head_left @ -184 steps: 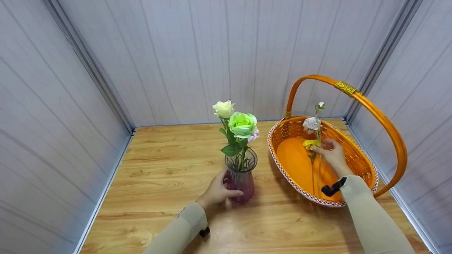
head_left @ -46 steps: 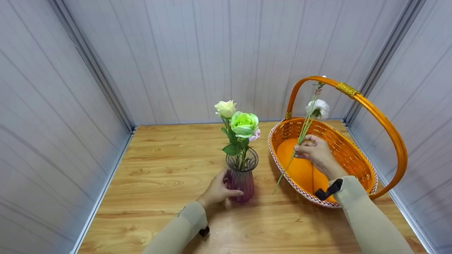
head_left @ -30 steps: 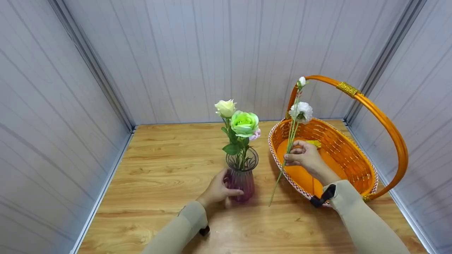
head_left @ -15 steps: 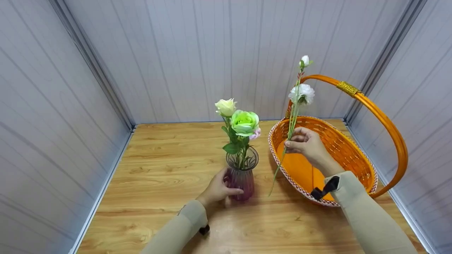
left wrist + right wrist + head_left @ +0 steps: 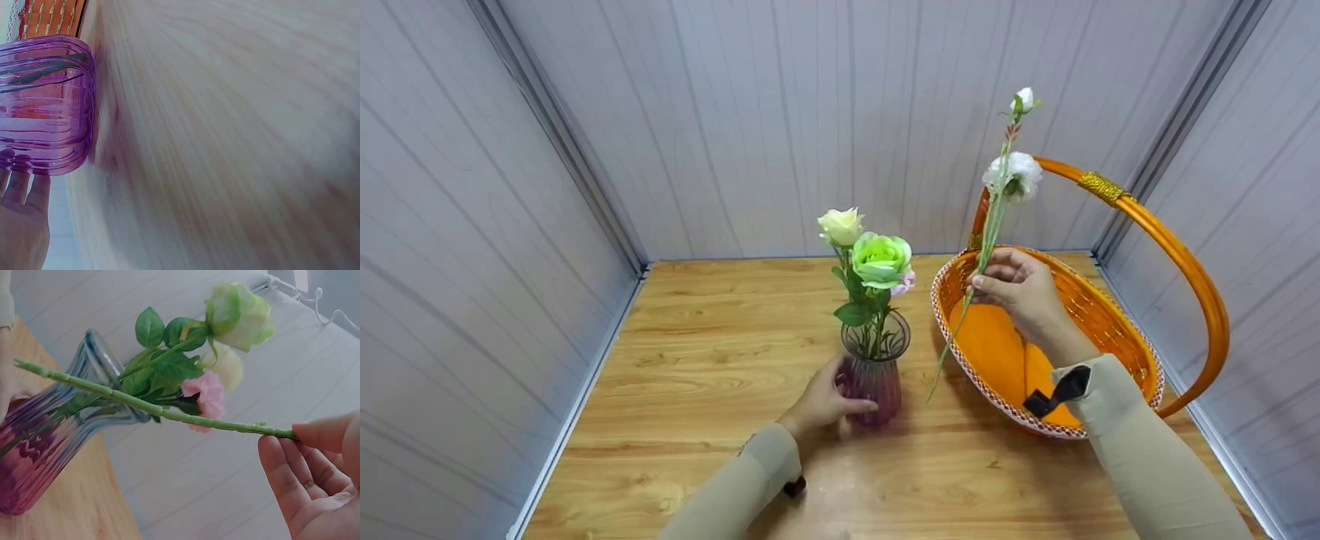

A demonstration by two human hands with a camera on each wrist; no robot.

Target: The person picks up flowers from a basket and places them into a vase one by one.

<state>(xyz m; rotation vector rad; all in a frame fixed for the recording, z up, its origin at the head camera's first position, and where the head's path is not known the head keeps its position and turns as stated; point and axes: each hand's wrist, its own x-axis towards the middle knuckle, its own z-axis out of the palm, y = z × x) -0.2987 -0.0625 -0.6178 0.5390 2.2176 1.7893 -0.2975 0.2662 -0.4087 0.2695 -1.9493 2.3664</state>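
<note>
My left hand point(image 5: 826, 401) holds the lower left side of a ribbed glass vase point(image 5: 874, 390), clear at the rim and purple below. It stands upright with a cream rose point(image 5: 841, 226), a green rose point(image 5: 880, 260) and a pink carnation point(image 5: 205, 395) in it. My right hand point(image 5: 1024, 292) pinches the green stem of a white flower point(image 5: 1014, 176) between thumb and fingers, above the basket's left rim. A white bud tops this spray, and the bare stem end slants down toward the vase without touching it.
An orange wicker basket point(image 5: 997, 394) with a tall arched handle point(image 5: 1192, 281) stands on the right. A thin stem point(image 5: 1024, 367) lies inside, partly hidden by my right hand. Pale panel walls enclose the wooden table point(image 5: 697, 360) on the left, back and right.
My right hand has lifted the white flower out of the basket, carried it left and then raised it. The yellow flower seen earlier is now hidden. My left hand stays on the vase.
</note>
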